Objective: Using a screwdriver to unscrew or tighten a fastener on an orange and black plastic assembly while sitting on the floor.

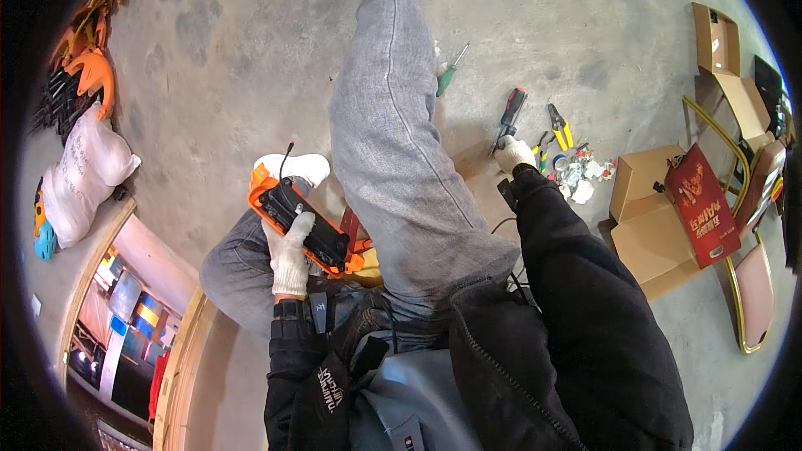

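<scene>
My left hand (289, 252), in a white knitted glove, grips an elongated orange-and-black housing (305, 221) above my bent left leg. A thin black wire with a reddish tip sticks up from its far end. My right hand (516, 154), gloved the same way, reaches down to the floor right of my outstretched leg. Its fingers are curled at the lower end of a tool with a red-and-black handle (514, 104); their exact hold is partly hidden. Close by lie yellow-handled pliers (543, 149) and a yellow-and-black wire stripper (560, 128).
A green-handled screwdriver (448, 79) lies beyond my knee. Small scraps (581, 175) are heaped right of my right hand. Farther right are an open cardboard box (656, 242), a red box (703, 207) and a gold-framed chair (756, 296). Left stand a white bag (83, 175) and orange parts (93, 75).
</scene>
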Demonstrator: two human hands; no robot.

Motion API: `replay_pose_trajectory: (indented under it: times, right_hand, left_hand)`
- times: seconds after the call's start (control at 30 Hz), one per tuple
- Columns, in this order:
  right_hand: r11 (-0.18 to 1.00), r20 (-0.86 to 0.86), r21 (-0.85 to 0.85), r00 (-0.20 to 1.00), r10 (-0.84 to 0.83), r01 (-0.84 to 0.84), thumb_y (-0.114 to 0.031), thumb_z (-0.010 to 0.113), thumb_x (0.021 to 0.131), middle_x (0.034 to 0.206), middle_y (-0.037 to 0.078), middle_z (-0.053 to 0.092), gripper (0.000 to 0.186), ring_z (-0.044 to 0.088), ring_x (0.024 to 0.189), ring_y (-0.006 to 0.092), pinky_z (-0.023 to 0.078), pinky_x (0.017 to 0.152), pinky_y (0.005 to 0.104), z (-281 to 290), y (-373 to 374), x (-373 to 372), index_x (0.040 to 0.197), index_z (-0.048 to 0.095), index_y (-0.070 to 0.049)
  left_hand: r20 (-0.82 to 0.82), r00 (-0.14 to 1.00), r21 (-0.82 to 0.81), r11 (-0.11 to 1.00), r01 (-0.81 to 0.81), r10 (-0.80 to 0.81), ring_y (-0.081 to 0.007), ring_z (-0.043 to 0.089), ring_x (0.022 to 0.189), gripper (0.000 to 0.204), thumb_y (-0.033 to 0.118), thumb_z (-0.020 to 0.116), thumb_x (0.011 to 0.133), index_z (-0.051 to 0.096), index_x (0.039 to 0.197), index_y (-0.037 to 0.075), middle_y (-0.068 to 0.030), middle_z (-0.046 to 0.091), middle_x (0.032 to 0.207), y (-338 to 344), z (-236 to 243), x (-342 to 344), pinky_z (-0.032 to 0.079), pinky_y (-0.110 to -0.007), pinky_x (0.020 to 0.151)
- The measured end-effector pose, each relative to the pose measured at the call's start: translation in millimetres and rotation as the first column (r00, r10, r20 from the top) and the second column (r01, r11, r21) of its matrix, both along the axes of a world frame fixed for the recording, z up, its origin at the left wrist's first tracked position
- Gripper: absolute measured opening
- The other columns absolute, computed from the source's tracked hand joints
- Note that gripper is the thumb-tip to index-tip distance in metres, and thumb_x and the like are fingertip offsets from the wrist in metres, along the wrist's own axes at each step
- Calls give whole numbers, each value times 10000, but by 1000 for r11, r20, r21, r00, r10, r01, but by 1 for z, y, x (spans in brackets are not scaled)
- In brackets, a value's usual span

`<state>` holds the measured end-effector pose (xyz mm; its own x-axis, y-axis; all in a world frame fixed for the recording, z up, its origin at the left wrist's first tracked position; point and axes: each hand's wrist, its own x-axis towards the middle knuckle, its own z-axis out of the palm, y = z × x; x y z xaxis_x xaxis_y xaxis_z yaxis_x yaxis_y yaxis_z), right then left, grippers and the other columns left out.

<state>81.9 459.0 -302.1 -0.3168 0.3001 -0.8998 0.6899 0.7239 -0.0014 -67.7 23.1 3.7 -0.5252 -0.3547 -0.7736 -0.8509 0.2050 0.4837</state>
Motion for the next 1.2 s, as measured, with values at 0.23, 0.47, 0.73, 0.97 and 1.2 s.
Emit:
replay_pose_trajectory:
  times: [0.23,0.47,0.73,0.97,1.2]
  right_hand:
    - [987,-34,-85,990,135,-137,-376,663,921,1141,214,782,384,744,1068,436,587,957,502,-4,9,-11,1246,760,-197]
    - [1000,-62,2,998,17,-17,-443,680,938,1196,243,761,357,743,1114,403,585,999,476,16,9,-6,1188,810,-223]
    - [984,-183,174,981,71,-39,-289,812,822,1138,282,709,402,721,1062,476,585,938,548,69,26,0,1182,719,-136]
    - [968,-360,209,931,-60,143,-265,640,931,1175,264,760,395,721,1151,434,551,1016,498,103,95,-25,1269,670,-61]
    - [867,-696,-224,550,-462,446,-363,692,1016,747,10,612,456,541,552,96,455,494,299,207,130,-176,1249,649,27]
  left_hand:
    - [-2,1000,-4,1000,-10,10,-202,641,1150,781,175,871,872,480,1539,64,-61,656,1309,-1,-4,-1,521,-374,1049]
    - [-25,999,32,999,-25,26,-201,646,1146,795,175,877,863,477,1541,61,-66,660,1297,-2,-3,-1,528,-378,1046]
    - [-51,997,292,955,-40,58,-189,683,1071,680,78,815,861,516,1472,65,-78,662,1252,-1,0,-9,577,-360,975]
    - [-332,942,149,989,-1,51,-173,690,1108,712,65,868,784,554,1424,77,-40,702,1207,-14,18,-3,579,-357,998]
    - [-504,848,326,945,12,163,-233,757,921,723,18,850,808,508,1441,82,-60,706,1090,-26,42,15,641,-417,889]
